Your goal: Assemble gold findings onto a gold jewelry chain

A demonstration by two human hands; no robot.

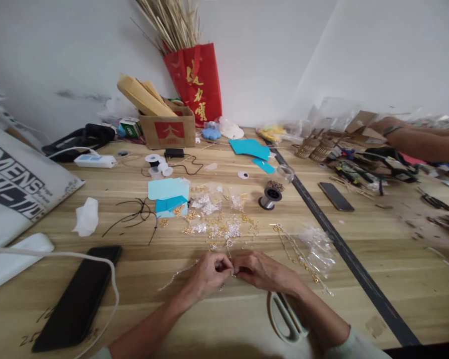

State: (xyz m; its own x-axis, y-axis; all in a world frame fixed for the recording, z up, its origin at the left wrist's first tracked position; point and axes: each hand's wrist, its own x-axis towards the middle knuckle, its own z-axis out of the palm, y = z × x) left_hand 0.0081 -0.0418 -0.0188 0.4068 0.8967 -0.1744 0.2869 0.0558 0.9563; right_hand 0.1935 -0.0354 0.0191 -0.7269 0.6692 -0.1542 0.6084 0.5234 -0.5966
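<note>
My left hand (210, 273) and my right hand (256, 269) meet over the wooden table, fingertips pinched together on a thin silvery chain (176, 275). One end of the chain trails out to the left of my left hand; the part between the fingertips is too small to make out. Just beyond my hands lie loose gold and clear beads (230, 229). White-handled scissors (284, 319) rest partly under my right forearm. Gold chains (297, 252) and crumpled clear plastic bags (318, 249) lie to the right of my right hand.
A black phone (78, 299) with a white cable across it lies at left. Beyond the beads are a wire spool (270, 198), blue cards (168, 189) and a cardboard box (168, 130). Another person's arm (419, 139) reaches in at the right, over tools and a dark phone (336, 196).
</note>
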